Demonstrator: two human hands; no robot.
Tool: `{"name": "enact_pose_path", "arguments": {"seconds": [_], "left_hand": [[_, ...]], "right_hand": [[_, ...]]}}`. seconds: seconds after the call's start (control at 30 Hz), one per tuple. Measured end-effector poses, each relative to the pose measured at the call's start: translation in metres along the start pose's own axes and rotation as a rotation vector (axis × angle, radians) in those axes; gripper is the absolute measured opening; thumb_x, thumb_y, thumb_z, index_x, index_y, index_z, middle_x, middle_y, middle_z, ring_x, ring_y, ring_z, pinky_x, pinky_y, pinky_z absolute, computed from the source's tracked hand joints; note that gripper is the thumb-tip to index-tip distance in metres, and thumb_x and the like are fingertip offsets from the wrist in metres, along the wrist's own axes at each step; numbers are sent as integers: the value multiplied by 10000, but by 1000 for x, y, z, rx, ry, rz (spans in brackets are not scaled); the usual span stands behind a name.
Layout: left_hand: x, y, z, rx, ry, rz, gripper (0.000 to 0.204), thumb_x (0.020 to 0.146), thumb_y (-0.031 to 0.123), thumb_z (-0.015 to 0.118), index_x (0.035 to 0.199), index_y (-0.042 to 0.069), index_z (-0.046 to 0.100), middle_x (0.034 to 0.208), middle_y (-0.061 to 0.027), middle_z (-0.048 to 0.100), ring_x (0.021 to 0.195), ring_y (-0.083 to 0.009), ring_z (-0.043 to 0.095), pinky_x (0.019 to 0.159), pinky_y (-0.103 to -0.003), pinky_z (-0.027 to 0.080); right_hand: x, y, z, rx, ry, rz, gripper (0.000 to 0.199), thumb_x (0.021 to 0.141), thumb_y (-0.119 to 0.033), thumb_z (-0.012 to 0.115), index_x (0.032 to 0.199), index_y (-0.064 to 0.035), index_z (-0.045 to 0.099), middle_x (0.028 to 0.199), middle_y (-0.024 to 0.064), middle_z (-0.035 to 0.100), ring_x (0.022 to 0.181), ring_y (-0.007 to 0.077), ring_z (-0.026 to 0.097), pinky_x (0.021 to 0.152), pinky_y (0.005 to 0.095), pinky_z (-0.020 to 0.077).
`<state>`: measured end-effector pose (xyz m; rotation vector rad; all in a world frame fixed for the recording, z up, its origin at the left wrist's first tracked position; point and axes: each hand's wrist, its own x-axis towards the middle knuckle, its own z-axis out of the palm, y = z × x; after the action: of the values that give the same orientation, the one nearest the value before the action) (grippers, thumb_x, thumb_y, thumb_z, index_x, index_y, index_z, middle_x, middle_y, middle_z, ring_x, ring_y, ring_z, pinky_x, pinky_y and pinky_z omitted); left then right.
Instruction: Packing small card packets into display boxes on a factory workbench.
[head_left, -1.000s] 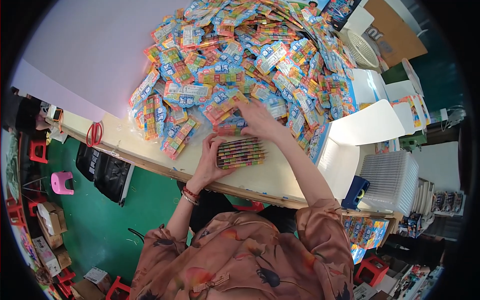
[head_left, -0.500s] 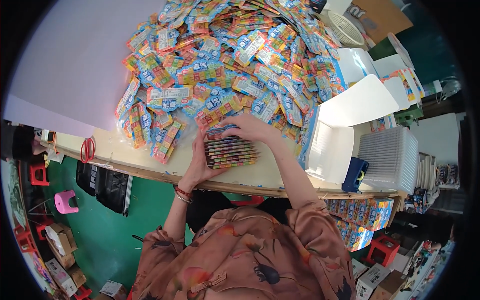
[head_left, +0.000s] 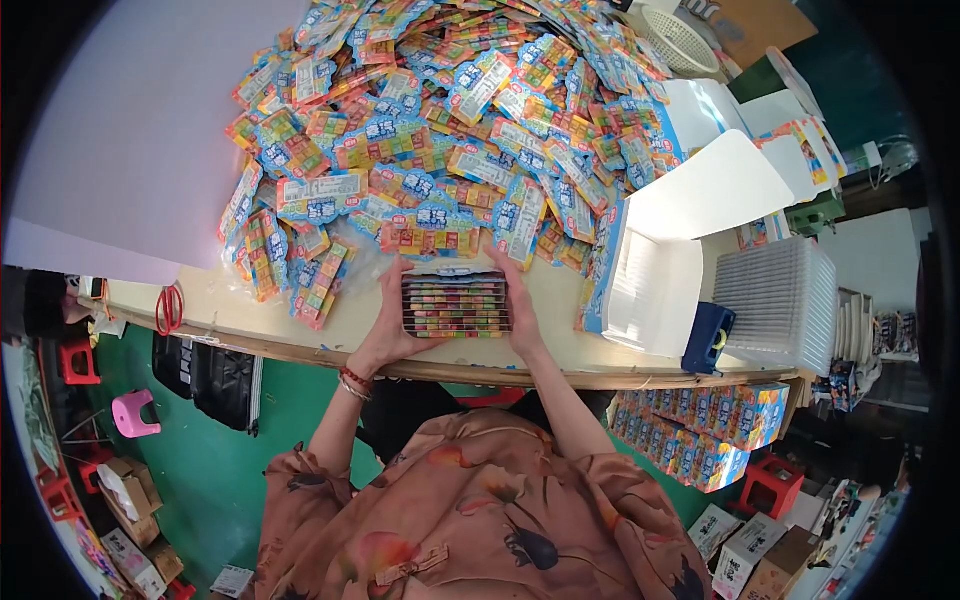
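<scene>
Mid-frame, the packet stack point(head_left: 456, 308) lay, long axis crosswise, between left grip point(head_left: 391, 325) and right grip point(head_left: 522, 316), both clamped on its ends.

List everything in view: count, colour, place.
table: 1, pale, centre
packet stack: 1, multicoloured, front centre
loose packets: many, multicoloured, heaped on table
open box: 1, white inside, table right
tape dispenser: 1, blue, table right
ribbed trays: count unclear, whitish, right
basket: 1, cream, far right
scissors: 1, red, table left
panel: 1, lavender, upper left
case: count unclear, black, floor left
stool: 1, pink, floor left
other stools: several, red, both sides
printed boxes: many, multicoloured, below table
cartons: several, brown/white, both sides
left hand: 1, bare, stack's left
right hand: 1, bare, stack's right
</scene>
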<state>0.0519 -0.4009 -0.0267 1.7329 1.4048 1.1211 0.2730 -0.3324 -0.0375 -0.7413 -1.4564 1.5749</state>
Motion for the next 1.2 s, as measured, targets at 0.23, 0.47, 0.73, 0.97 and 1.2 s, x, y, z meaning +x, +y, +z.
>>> {"name": "enact_pose_path", "arguments": {"seconds": [0.23, 0.47, 0.73, 0.97, 1.2], "left_hand": [[-5, -1, 6, -69, -59, -14, 1330, 577, 236, 910, 1494, 14, -27, 1347, -190, 343, 1239, -348, 377, 1060, -426, 318], [-2, 1, 0, 102, -106, -41, 1351, 580, 320, 904, 1492, 12, -45, 1340, -191, 381, 1260, -361, 380, 1080, -470, 260], [2, 6, -3, -4, -132, -70, 1339, 560, 265, 919, 1496, 15, -5, 1329, -202, 362, 1237, -360, 386, 1071, -442, 320], [-5, -1, -12, 123, -265, -110, 1369, 563, 340, 912, 1502, 23, -31, 1400, -207, 345, 1287, -364, 362, 1095, -450, 266], [-5, 6, -11, 129, -242, -146, 1320, 556, 349, 916, 1506, 37, 54, 1400, -187, 373, 1287, -345, 379, 1094, -444, 275]], "right_hand": [[-1, -26, -5, 262, 41, 18, 781, 978, -599, 203, 1521, -57, 58, 1576, 119, 140, 1457, 235, 119, 1171, 361, 85], [-25, -39, -17, -418, -213, 97, 1240, 674, -251, 851, 1517, -87, -43, 1584, 139, 53, 1452, 276, 139, 1156, 388, 209], [-39, -28, -2, -472, -57, 51, 1220, 665, -135, 850, 1518, -74, -21, 1464, 173, 285, 1356, 303, 327, 1101, 375, 307], [-48, -38, -1, -455, -59, 111, 1249, 630, -156, 858, 1517, -67, -17, 1500, 185, 234, 1397, 299, 270, 1132, 384, 259], [-36, -29, -52, 114, -296, 309, 1078, 687, -96, 809, 1518, -73, 123, 1559, 94, 194, 1434, 225, 210, 1176, 366, 188]]}}
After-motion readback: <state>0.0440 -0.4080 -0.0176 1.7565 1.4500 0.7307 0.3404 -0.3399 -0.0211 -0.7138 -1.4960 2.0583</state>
